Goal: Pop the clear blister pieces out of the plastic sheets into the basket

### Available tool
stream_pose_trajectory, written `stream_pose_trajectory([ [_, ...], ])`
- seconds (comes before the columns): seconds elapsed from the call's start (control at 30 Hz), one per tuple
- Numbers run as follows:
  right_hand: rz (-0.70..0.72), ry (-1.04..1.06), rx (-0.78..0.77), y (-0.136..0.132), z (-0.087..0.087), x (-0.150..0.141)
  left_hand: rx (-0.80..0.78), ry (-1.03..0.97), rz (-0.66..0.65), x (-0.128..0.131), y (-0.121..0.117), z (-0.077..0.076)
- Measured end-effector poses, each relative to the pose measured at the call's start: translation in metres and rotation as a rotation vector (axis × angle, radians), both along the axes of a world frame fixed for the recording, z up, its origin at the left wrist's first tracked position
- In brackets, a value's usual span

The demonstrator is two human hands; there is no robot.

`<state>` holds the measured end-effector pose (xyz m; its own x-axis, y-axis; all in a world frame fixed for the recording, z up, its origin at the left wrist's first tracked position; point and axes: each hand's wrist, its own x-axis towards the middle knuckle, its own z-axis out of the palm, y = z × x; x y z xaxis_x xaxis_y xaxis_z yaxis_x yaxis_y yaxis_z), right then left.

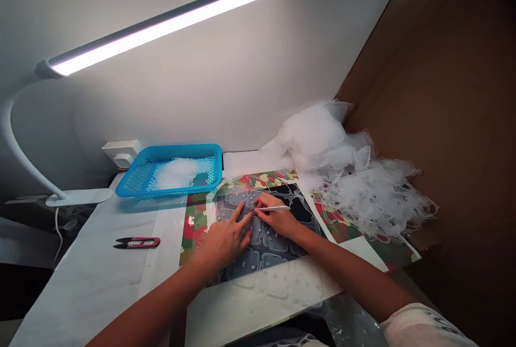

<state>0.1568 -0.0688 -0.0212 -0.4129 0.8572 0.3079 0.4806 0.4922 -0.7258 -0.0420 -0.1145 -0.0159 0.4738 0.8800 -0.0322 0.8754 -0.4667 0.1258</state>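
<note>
A dark sheet with clear film cut into outlined shapes (266,239) lies on a red and green patterned mat (193,223). My left hand (226,237) rests flat on the sheet with its fingers spread, pressing the film down. My right hand (278,218) is closed in a pinch around a thin white pointed tool (274,208), whose tip meets the film just beside my left fingertips.
A blue plastic basket (171,171) with white film scraps stands at the back left. Small red thread snips (139,242) lie on the white table cover to the left. A large heap of clear film offcuts (355,175) fills the right. A lit desk lamp (169,22) hangs overhead; brown cardboard (443,94) stands right.
</note>
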Motion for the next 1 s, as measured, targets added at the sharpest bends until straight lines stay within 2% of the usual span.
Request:
stream_pose_trajectory([
  [0.17, 0.044, -0.024, -0.045, -0.004, -0.001, 0.004, -0.012, -0.059, 0.010, -0.001, 0.000, -0.004],
  [0.37, 0.034, -0.162, 0.110, 0.002, -0.009, 0.007, -0.016, -0.020, -0.008, -0.002, 0.000, 0.001],
  [0.43, -0.079, -0.134, 0.104, 0.011, -0.004, 0.019, -0.025, -0.025, -0.001, -0.001, -0.001, 0.004],
  [0.57, -0.482, -0.014, 0.061, 0.034, 0.011, 0.055, -0.064, -0.070, 0.031, -0.001, -0.005, 0.007],
  [0.63, -0.580, 0.046, 0.034, 0.040, 0.016, 0.070, -0.085, -0.091, 0.047, -0.003, -0.004, 0.008],
  [0.77, -0.500, 0.232, -0.036, 0.034, 0.024, 0.075, -0.178, -0.218, 0.068, -0.007, 0.017, 0.019],
  [0.9, -0.339, 0.311, -0.096, 0.006, 0.040, 0.054, -0.403, -0.606, 0.108, 0.000, 0.056, 0.041],
  [1.0, -0.178, 0.263, -0.173, -0.015, 0.050, 0.037, -0.601, -0.801, 0.132, 0.012, 0.077, 0.045],
])
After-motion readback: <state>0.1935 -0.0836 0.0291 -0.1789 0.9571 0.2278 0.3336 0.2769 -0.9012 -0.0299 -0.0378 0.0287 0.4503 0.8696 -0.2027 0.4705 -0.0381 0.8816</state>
